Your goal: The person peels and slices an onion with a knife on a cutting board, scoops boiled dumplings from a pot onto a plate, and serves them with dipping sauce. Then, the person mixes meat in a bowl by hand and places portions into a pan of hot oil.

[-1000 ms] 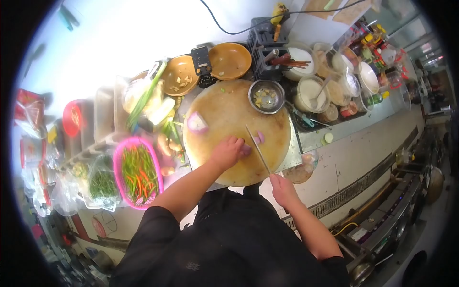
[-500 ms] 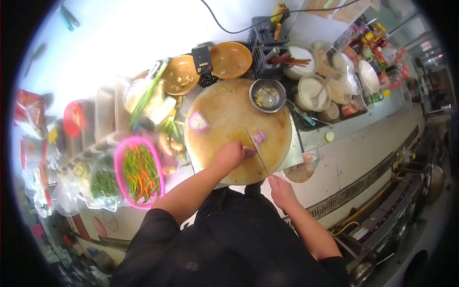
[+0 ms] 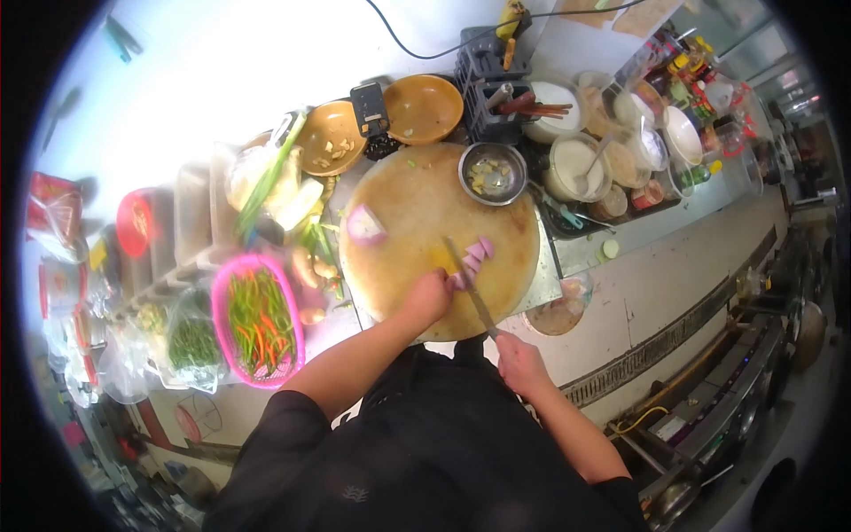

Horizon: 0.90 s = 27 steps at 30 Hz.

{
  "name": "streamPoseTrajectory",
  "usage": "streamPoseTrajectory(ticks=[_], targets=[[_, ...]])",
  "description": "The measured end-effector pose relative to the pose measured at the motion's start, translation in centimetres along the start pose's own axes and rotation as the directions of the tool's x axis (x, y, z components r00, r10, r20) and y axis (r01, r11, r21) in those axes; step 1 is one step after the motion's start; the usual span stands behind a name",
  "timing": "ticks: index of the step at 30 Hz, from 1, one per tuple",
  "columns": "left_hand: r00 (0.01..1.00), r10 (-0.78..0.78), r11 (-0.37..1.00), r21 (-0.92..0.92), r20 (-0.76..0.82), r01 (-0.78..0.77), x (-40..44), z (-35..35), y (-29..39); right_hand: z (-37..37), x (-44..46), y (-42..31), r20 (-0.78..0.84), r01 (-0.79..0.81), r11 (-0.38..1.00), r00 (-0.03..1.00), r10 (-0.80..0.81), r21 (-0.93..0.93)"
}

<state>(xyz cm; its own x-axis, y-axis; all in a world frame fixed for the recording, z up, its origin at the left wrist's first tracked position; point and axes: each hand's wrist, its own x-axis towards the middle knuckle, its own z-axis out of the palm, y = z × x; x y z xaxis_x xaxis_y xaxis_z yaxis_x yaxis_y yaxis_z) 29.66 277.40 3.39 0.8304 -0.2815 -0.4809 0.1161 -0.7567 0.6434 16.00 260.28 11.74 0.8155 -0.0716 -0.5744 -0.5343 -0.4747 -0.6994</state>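
Note:
A round cutting board (image 3: 399, 191) lies in front of me. On it, my left hand (image 3: 430, 294) is closed with its fingertips on a piece of red onion (image 3: 457, 282), largely hidden by the fingers and the blade. My right hand (image 3: 520, 362) grips the handle of a knife (image 3: 479, 306), whose blade slants across the board right beside the left fingertips. Several cut onion pieces (image 3: 480, 251) rest just right of the blade. Toward the board's left side sits a larger red onion piece (image 3: 363, 227). A metal bowl (image 3: 493, 197) with pale bits stands at the board's back right.
Left of the board are a pink basket (image 3: 301, 332) of red and green chillies, ginger (image 3: 306, 266) and a green onion (image 3: 270, 191). Brown bowls (image 3: 424, 111), a phone (image 3: 370, 108) and a dark knife rack (image 3: 487, 66) stand behind. Several seasoning containers (image 3: 567, 182) line the right.
The knife blade has shifted left and turned slightly, with my left hand drawn a little back and left. More cut onion now shows to the right of the blade.

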Motion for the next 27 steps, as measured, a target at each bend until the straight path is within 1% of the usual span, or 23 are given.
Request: streamPoseTrajectory(ticks=[2, 4, 5, 6, 7, 8, 9, 10, 11, 12, 13, 14, 15, 16, 18, 19, 21, 22, 23, 24, 25, 26, 27], targets=[[0.998, 0.037, 0.999, 0.041, -0.050, -0.035, -1.5, -0.5, 1.4, -1.5, -1.1, -0.4, 0.060, -0.165, 0.938, 0.986, 0.154, 0.304], [0.992, 0.085, 0.993, 0.085, -0.097, -0.077, -1.2, -0.2, 1.9, -2.3, -0.3, 2.1, 0.041, -0.222, 0.808, 0.970, 0.239, 0.545], [0.924, 0.337, 0.926, 0.243, -0.183, -0.290, -0.3, 0.5, 1.5, -3.0, 0.2, 3.3, 0.074, -0.288, 0.734, 0.948, 0.310, 0.615], [0.788, 0.574, 0.789, 0.409, -0.225, -0.458, 0.6, 0.8, 1.4, -3.8, 0.7, 4.6, 0.199, -0.393, 0.605, 0.910, 0.363, 0.692], [0.787, 0.572, 0.792, 0.406, -0.231, -0.457, 2.0, 1.0, 1.3, -4.5, 1.3, 6.5, 0.279, -0.429, 0.538, 0.898, 0.339, 0.726], [0.738, 0.664, 0.714, 0.393, -0.120, -0.579, 3.5, 0.8, 1.5, -4.9, 1.8, 8.0, 0.360, -0.469, 0.466, 0.881, 0.308, 0.750], [0.669, 0.743, 0.625, 0.366, -0.010, -0.689, 4.7, 0.8, 1.5, -4.9, 2.1, 8.0, 0.362, -0.471, 0.470, 0.880, 0.307, 0.746], [0.671, 0.741, 0.628, 0.367, -0.013, -0.686, 5.4, 1.2, 1.6, -4.6, 2.5, 7.9, 0.391, -0.509, 0.423, 0.856, 0.338, 0.749], [0.637, 0.769, 0.618, 0.323, -0.059, -0.717, 6.1, 1.8, 1.8, -4.2, 2.9, 7.7, 0.419, -0.544, 0.375, 0.831, 0.366, 0.751], [0.601, 0.792, 0.604, 0.280, -0.105, -0.746, 6.7, 2.4, 2.1, -3.3, 3.5, 7.4, 0.416, -0.558, 0.392, 0.821, 0.392, 0.732], [0.604, 0.790, 0.607, 0.281, -0.107, -0.743, 6.9, 3.1, 2.2, -2.5, 4.0, 7.6, 0.466, -0.558, 0.379, 0.829, 0.310, 0.738], [0.669, 0.699, 0.711, 0.141, -0.252, -0.689, 6.8, 3.8, 2.2, -1.8, 4.5, 7.8, 0.513, -0.559, 0.366, 0.829, 0.224, 0.744], [0.724, 0.578, 0.777, -0.015, -0.376, -0.629, 6.6, 4.1, 2.3, -1.3, 4.9, 6.8, 0.506, -0.537, 0.381, 0.842, 0.188, 0.753], [0.722, 0.579, 0.778, -0.010, -0.379, -0.629, 6.5, 4.4, 2.4, -0.7, 5.2, 5.6, 0.440, -0.510, 0.375, 0.860, 0.260, 0.774], [0.731, 0.357, 0.840, -0.142, -0.582, -0.523, 6.3, 4.6, 2.5, -0.4, 5.7, 4.0, 0.502, -0.546, 0.410, 0.836, 0.220, 0.730], [0.730, 0.358, 0.840, -0.141, -0.583, -0.524, 6.4, 4.6, 2.6, 0.0, 5.7, 3.2, 0.502, -0.545, 0.411, 0.837, 0.219, 0.731], [0.682, 0.109, 0.851, -0.287, -0.723, -0.440, 7.1, 4.3, 2.4, 0.8, 5.9, 1.3, 0.435, -0.483, 0.545, 0.872, 0.226, 0.686], [0.675, 0.106, 0.849, -0.287, -0.730, -0.444, 7.7, 3.9, 2.3, 1.3, 5.9, 0.1, 0.434, -0.478, 0.553, 0.874, 0.221, 0.682], [0.734, -0.191, 0.652, -0.643, -0.651, -0.401, 8.2, 3.5, 2.0, 1.9, 5.7, -1.0, 0.360, -0.408, 0.639, 0.908, 0.212, 0.652], [0.783, -0.428, 0.327, -0.885, -0.452, -0.332, 8.6, 3.1, 1.7, 2.6, 5.6, -1.7, 0.287, -0.338, 0.715, 0.937, 0.198, 0.612], [0.782, -0.430, 0.323, -0.886, -0.451, -0.333, 9.2, 2.5, 1.1, 3.0, 5.6, -2.1, 0.263, -0.307, 0.749, 0.947, 0.182, 0.586], [0.797, -0.478, 0.077, -0.922, -0.368, -0.380, 10.0, 1.8, 0.2, 3.1, 5.3, -3.1, 0.261, -0.305, 0.754, 0.948, 0.183, 0.581], [0.818, -0.504, -0.175, -0.894, -0.278, -0.412, 10.1, 0.7, -0.1, 3.0, 4.6, -4.6, 0.180, -0.196, 0.846, 0.976, 0.120, 0.496]])
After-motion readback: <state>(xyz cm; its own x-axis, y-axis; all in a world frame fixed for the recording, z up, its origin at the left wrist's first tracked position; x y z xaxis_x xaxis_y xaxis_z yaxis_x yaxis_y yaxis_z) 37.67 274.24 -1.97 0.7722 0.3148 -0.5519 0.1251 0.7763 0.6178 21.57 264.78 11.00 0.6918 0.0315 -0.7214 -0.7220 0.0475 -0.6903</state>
